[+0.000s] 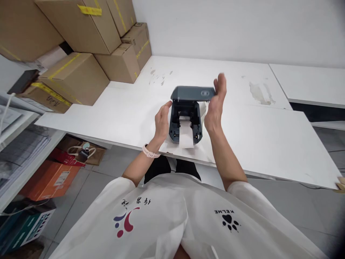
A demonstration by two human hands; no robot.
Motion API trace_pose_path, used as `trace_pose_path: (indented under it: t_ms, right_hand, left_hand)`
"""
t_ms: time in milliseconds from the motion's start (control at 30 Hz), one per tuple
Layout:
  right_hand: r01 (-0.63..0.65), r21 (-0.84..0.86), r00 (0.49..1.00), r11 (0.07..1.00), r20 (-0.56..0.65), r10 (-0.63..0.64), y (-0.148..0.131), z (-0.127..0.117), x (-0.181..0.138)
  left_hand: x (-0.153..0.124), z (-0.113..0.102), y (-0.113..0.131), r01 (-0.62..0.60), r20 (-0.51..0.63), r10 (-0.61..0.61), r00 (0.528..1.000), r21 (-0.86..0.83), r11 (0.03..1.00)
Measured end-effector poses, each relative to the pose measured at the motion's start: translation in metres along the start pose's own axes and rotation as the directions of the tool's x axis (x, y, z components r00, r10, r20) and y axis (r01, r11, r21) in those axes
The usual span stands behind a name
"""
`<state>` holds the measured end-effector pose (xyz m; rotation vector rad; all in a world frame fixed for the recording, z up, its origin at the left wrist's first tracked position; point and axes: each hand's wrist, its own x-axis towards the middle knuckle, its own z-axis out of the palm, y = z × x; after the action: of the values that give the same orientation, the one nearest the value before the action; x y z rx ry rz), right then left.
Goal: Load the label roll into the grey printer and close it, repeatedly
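A dark grey label printer [172,133] stands near the table's front edge with its lid [190,93] raised. Inside are black rollers and guides. A white paper strip [186,135] runs from the inside out over the printer's front. My left hand [162,122] rests along the printer's left side, fingers stretched and not wrapped round it. At the right, my right hand [215,108] is upright with straight fingers against the right edge of the lid. Its thumb is hard to make out. Something white lies partly hidden behind the printer, beside my right palm.
Several taped cardboard boxes [78,77] are stacked at the back left of the white table [256,140]. A wall rises behind it. Low on the left are a shelf [24,154], an orange box [51,178] and a paper bag [94,153]. A dark gap [318,109] shows at the right.
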<state>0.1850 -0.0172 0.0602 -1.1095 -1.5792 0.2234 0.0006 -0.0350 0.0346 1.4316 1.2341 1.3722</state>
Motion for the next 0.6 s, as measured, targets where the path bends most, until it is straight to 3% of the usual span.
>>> trace_pose_path:
  t_ms: [133,233,300,400,467,500,533,600]
  right_hand:
    - [0.058,-0.011,0.997,0.998,-0.055,-0.058,0.021,0.014,0.083]
    - [0.069,-0.123,0.997,0.99,-0.023,-0.072,0.037,0.018,0.114]
    - [0.104,-0.22,0.993,0.97,-0.03,-0.113,0.039,0.014,0.113]
    - [0.156,-0.329,0.985,0.931,-0.019,-0.172,0.026,0.004,0.088]
    - [0.189,-0.387,0.974,0.902,0.189,-0.123,0.014,0.002,0.065]
    - [0.212,-0.426,0.931,0.879,0.361,-0.05,0.01,0.003,0.056]
    - [0.244,-0.466,0.843,0.851,0.535,0.051,0.008,0.007,0.048]
    - [0.312,-0.519,0.601,0.795,0.756,0.258,0.009,0.018,0.037]
  left_hand:
    - [0.024,0.01,-0.017,0.108,0.078,-0.132,0.988,0.252,0.962]
    - [0.029,0.016,-0.025,0.177,0.117,-0.239,0.964,0.389,0.904]
    - [0.029,0.018,-0.027,0.173,0.125,-0.246,0.961,0.425,0.889]
    - [0.029,0.017,-0.027,0.13,0.135,-0.211,0.968,0.448,0.884]
    - [0.03,0.016,-0.028,0.096,0.139,-0.179,0.974,0.464,0.88]
    - [0.03,0.016,-0.028,0.083,0.139,-0.167,0.976,0.47,0.879]
    - [0.03,0.016,-0.029,0.077,0.137,-0.16,0.978,0.474,0.877]
    - [0.029,0.016,-0.03,0.079,0.127,-0.157,0.979,0.473,0.877]
